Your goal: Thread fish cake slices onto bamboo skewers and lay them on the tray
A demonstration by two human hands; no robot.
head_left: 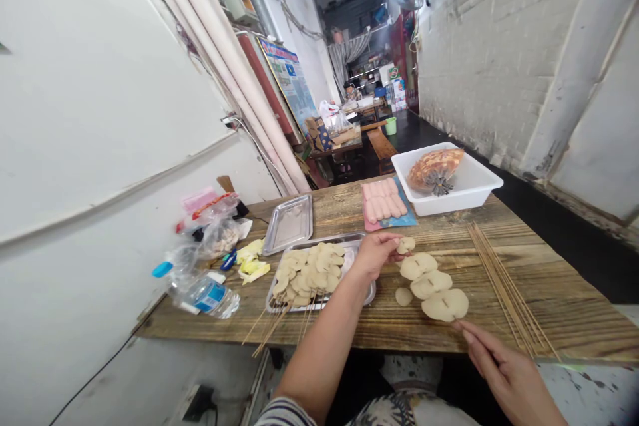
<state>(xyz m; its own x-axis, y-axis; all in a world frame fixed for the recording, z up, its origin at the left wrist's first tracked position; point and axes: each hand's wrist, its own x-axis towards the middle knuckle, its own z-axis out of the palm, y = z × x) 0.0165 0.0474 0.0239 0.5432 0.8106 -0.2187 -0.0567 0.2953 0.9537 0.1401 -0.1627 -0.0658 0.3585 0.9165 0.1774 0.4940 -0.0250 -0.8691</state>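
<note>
My left hand (375, 254) pinches a small pale round slice (406, 245) at the far end of a row of larger slices (432, 284) threaded on a thin skewer. Low at the near table edge, my right hand (502, 373) has its fingers closed on the skewer's near end, just below the nearest big slice (446, 305). One loose small slice (403, 296) lies on the wood beside the row. Left of my hand, a metal tray (360, 238) holds several finished skewers of slices (308, 273).
Bare bamboo skewers (504, 286) lie in a bundle at the right. Farther back: an empty metal tray (289, 223), a pack of pink sausages (383, 201), a white tub (474, 183) with skewered food. Plastic bags and a water bottle (202, 293) crowd the left edge by the wall.
</note>
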